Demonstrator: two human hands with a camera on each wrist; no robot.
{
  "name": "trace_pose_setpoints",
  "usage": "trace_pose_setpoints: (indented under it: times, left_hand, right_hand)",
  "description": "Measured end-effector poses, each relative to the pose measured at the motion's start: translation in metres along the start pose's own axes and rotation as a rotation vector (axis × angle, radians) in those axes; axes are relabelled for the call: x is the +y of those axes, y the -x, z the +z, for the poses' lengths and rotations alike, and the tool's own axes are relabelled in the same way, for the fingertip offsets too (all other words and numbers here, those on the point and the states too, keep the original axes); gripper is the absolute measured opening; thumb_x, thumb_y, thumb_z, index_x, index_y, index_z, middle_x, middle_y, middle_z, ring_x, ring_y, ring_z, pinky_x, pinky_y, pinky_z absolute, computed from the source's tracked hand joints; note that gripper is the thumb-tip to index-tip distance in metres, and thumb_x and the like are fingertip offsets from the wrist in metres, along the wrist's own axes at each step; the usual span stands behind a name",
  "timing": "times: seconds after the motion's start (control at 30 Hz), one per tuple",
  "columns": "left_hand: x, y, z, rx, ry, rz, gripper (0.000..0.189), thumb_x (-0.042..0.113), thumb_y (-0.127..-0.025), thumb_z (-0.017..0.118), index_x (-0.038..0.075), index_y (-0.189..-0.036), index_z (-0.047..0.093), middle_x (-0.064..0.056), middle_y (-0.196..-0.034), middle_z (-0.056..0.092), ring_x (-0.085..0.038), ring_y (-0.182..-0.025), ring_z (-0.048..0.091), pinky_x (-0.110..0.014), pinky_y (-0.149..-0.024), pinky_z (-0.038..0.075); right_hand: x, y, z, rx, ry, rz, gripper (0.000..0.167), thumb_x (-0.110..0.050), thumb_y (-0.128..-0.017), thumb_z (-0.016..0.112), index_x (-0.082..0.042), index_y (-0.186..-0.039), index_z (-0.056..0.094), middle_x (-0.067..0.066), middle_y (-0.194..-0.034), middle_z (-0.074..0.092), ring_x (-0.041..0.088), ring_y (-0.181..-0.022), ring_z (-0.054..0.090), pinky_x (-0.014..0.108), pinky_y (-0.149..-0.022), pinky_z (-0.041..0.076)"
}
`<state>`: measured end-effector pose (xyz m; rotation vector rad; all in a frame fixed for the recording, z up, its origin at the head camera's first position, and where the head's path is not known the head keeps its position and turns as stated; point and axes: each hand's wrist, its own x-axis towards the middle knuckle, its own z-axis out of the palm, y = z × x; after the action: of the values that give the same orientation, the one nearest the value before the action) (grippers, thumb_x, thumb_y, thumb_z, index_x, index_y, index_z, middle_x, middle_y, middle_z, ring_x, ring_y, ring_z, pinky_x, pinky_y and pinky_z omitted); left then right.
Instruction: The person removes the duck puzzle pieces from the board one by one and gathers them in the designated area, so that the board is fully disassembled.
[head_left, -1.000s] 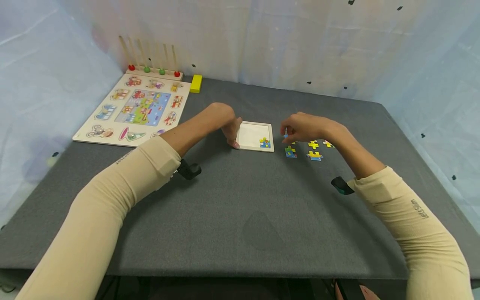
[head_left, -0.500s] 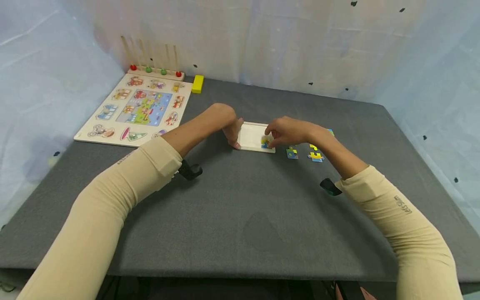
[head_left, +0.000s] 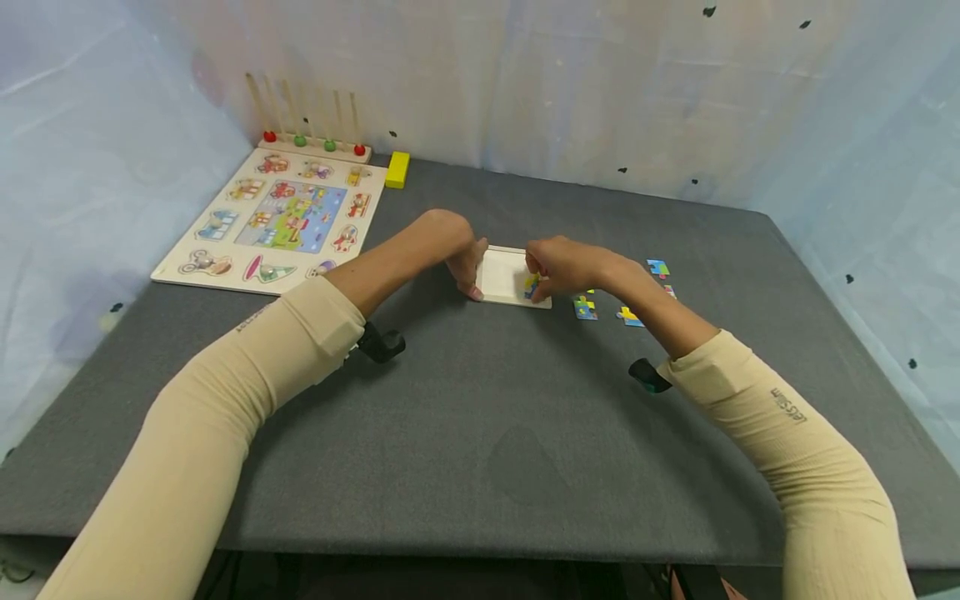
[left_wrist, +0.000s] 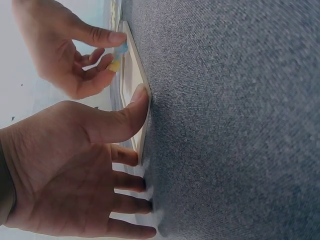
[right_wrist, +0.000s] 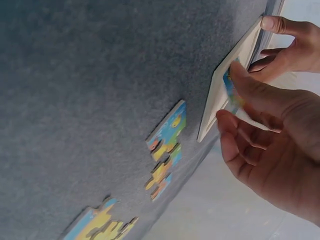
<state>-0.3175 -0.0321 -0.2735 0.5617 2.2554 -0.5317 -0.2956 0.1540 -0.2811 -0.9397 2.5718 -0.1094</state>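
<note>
A shallow wooden puzzle tray (head_left: 498, 273) lies flat on the grey table. My left hand (head_left: 465, 262) grips its left side, the thumb (left_wrist: 137, 105) on the near rim and the index finger towards the far rim. Over the tray's right part, my right hand (head_left: 566, 265) pinches a blue and yellow jigsaw piece (right_wrist: 229, 84) between thumb and fingers. That piece looks tilted in the right wrist view; the hand partly covers it and the tray's right corner. Loose jigsaw pieces, among them a blue-green one (head_left: 585, 308), lie right of the tray, some hidden beneath my right forearm.
At the back left lies a large wooden picture board (head_left: 195, 283) with several shaped inserts. Behind it stands a peg rack (head_left: 318, 148) with red and green beads. A yellow block (head_left: 397, 170) sits beside the board. Pale curtains (head_left: 555, 100) border the table.
My right hand has moved left from the loose pieces to the tray's right part, bringing a jigsaw piece with it. The left hand keeps its hold on the tray's left side.
</note>
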Motion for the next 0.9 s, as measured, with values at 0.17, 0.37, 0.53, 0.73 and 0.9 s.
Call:
trace_pose_setpoints:
  times: [0.17,0.37,0.53,0.73,0.9]
  left_hand:
    - [0.000,0.001,0.001,-0.001,-0.003,-0.003,0.109,0.067,-0.100,0.050,0.005,-0.166,-0.012,-0.018,-0.177,0.000,-0.031,-0.166,0.007,-0.048,-0.133,0.015]
    - [0.000,0.002,0.001,-0.001,0.003,-0.005,0.107,0.067,-0.100,0.051,0.006,-0.166,-0.008,-0.018,-0.177,0.004,-0.031,-0.165,0.010,-0.048,-0.132,0.017]
    - [0.000,0.001,0.000,-0.004,0.014,0.004,0.107,0.065,-0.101,0.050,0.005,-0.166,-0.009,-0.019,-0.177,0.002,-0.031,-0.166,0.008,-0.049,-0.133,0.015]
    - [0.000,0.000,0.000,-0.009,0.005,0.014,0.108,0.064,-0.103,0.048,0.003,-0.165,-0.015,-0.020,-0.177,-0.006,-0.033,-0.166,0.002,-0.051,-0.133,0.009]
    - [0.000,-0.001,0.001,-0.010,0.005,0.020,0.108,0.064,-0.103,0.048,0.003,-0.165,-0.017,-0.019,-0.177,-0.007,-0.032,-0.166,0.000,-0.050,-0.134,0.008]
  right_hand:
    - [0.002,0.003,0.000,0.023,-0.054,-0.035,0.035,-0.008,-0.093,0.079,0.000,-0.114,0.053,0.018,-0.103,0.066,0.028,-0.092,0.065,0.042,-0.084,0.052]
    - [0.007,0.008,-0.002,0.051,-0.103,-0.120,0.023,0.001,-0.096,0.072,0.001,-0.113,0.055,0.018,-0.100,0.068,0.028,-0.088,0.067,0.043,-0.082,0.054]
    - [0.012,0.014,-0.005,0.115,-0.113,-0.188,0.020,0.005,-0.096,0.070,0.001,-0.112,0.059,0.018,-0.100,0.071,0.033,-0.091,0.070,0.045,-0.081,0.056]
    - [0.022,0.032,-0.011,0.144,-0.112,-0.202,0.016,0.005,-0.099,0.065,-0.002,-0.112,0.064,0.017,-0.092,0.071,0.034,-0.079,0.067,0.040,-0.073,0.052]
    - [0.038,0.060,-0.015,0.180,-0.132,-0.130,0.016,0.003,-0.100,0.064,-0.007,-0.113,0.065,0.016,-0.092,0.073,0.030,-0.080,0.067,0.038,-0.074,0.052]
